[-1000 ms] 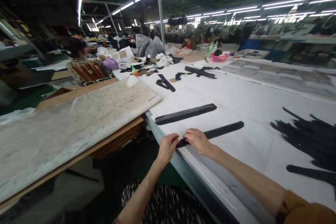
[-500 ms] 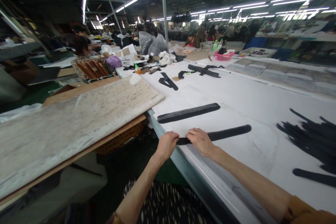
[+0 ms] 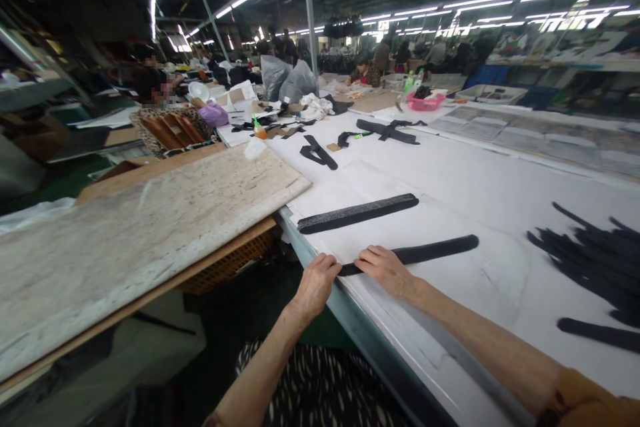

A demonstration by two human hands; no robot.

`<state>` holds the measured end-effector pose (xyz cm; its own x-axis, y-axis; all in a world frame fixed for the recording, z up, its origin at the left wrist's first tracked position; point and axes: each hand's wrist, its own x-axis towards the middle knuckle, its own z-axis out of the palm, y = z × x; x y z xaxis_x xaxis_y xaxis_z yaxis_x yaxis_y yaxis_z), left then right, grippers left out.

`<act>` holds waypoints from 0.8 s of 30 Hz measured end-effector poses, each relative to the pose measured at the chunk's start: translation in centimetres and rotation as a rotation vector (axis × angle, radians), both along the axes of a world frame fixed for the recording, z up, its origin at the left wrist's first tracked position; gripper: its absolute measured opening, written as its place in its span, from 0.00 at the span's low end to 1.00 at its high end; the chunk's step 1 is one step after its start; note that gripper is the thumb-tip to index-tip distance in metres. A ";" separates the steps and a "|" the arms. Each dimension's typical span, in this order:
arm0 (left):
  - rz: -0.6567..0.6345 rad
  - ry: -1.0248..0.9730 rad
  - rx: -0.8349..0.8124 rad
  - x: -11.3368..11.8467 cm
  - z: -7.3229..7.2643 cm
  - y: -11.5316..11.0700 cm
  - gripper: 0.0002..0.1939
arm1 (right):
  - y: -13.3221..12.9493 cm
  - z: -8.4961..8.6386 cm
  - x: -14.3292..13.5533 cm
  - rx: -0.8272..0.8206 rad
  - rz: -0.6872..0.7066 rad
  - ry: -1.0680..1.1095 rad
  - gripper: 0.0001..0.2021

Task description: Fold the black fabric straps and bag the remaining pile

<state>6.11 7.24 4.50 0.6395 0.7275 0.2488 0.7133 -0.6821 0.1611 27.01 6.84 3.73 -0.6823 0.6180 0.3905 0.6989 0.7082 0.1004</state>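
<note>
A long black fabric strip (image 3: 436, 250) lies across the white tabletop, its near end at the table's edge. At that end, my left hand (image 3: 319, 278) pinches the strip between thumb and fingers. My right hand (image 3: 384, 269) is closed on the same strip a short way further along, its fingertips pressed down on it. Part of the strip is hidden under the right hand. Just beyond lies a second black strip (image 3: 359, 213) with a greyish upper face, and neither hand touches it.
A heap of black strips (image 3: 593, 260) and a single strip (image 3: 597, 335) lie at the right. To the left stands a pale worn board (image 3: 150, 233). Further back are a glue bottle (image 3: 259, 129), a pink basket (image 3: 426, 102) and a seated person (image 3: 167, 113).
The near end of the strip between my hands now looks narrower, as if folded. Both hands stay almost in place; the view has shifted slightly.
</note>
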 end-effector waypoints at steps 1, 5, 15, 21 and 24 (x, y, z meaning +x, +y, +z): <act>-0.009 0.012 0.005 0.0 0.1 0.0 0.13 | 0.0 0.0 0.0 0.001 0.004 -0.011 0.09; -0.036 0.051 0.011 0.0 0.5 -0.2 0.11 | 0.0 0.0 0.0 0.005 0.026 -0.055 0.08; 0.006 0.049 0.063 -0.9 -0.6 -1.0 0.17 | -0.4 1.4 -0.6 0.023 0.028 -0.210 0.10; 0.245 -0.125 0.056 -2.6 -2.2 -2.1 0.22 | -0.4 1.0 -0.2 0.037 0.001 -0.224 0.11; 0.420 -0.402 -0.108 -3.4 -2.3 -2.4 0.18 | -0.4 0.9 0.0 0.043 0.008 -0.198 0.12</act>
<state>2.74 4.85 2.15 0.1625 0.9326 0.3221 0.7871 -0.3194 0.5276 26.98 6.41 4.65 -0.7529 0.5981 0.2745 0.6572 0.7054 0.2654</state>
